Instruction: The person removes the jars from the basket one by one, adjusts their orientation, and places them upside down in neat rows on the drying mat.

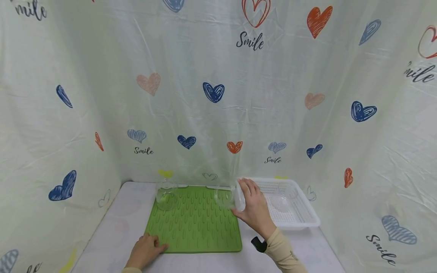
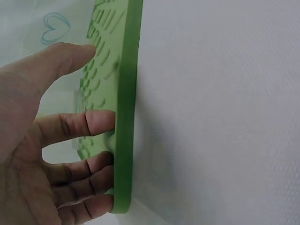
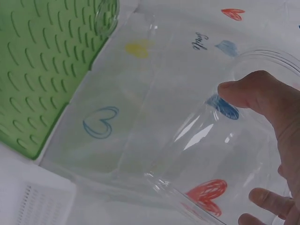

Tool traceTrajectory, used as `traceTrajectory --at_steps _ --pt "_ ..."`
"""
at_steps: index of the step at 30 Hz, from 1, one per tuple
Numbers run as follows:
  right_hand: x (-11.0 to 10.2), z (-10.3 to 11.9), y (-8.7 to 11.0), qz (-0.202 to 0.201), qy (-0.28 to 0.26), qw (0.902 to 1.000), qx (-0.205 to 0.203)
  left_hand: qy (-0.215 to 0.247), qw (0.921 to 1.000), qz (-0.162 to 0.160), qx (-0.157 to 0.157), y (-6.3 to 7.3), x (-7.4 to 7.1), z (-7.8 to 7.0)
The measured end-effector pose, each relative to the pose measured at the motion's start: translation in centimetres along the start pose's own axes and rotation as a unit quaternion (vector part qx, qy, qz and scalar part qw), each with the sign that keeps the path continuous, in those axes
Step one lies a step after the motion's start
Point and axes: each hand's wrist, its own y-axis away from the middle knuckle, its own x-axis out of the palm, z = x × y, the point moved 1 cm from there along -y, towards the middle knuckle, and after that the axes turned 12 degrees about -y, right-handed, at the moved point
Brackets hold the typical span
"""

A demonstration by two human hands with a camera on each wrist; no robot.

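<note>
My right hand grips a clear, rounded container, tipped on its side over the right part of the green mat. In the right wrist view, thumb and fingers spread around the see-through container. A second clear container stands on the mat at the back left. At the mat's front left corner rests my left hand. The left wrist view shows its fingertips touching the mat's edge, thumb apart from them.
A white perforated basket sits to the right of the mat, with what looks like another clear container inside. White cloth covers the table. A curtain printed with hearts hangs behind and along both sides.
</note>
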Motion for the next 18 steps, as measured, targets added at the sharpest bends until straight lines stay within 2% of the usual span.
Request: traceTrajectory --at_steps 6,11,14,18 --pt "0.6 0.7 0.4 0.014 0.021 0.9995 -0.017 0.048 0.9986 0.018 -0.014 0.2 -1.2 -0.3" --pt "0.8 1.0 0.5 0.024 0.035 0.9988 -0.024 0.097 0.9945 0.029 -0.026 -0.4 -2.5 -0.2" --pt "0.8 1.2 0.4 0.028 0.042 0.9984 -0.024 0.107 0.9939 0.019 -0.017 -1.2 -3.3 -0.4" --pt "0.9 1.5 0.4 0.034 0.047 0.998 -0.024 0.116 0.9932 -0.007 0.011 -2.1 -4.7 -1.9"
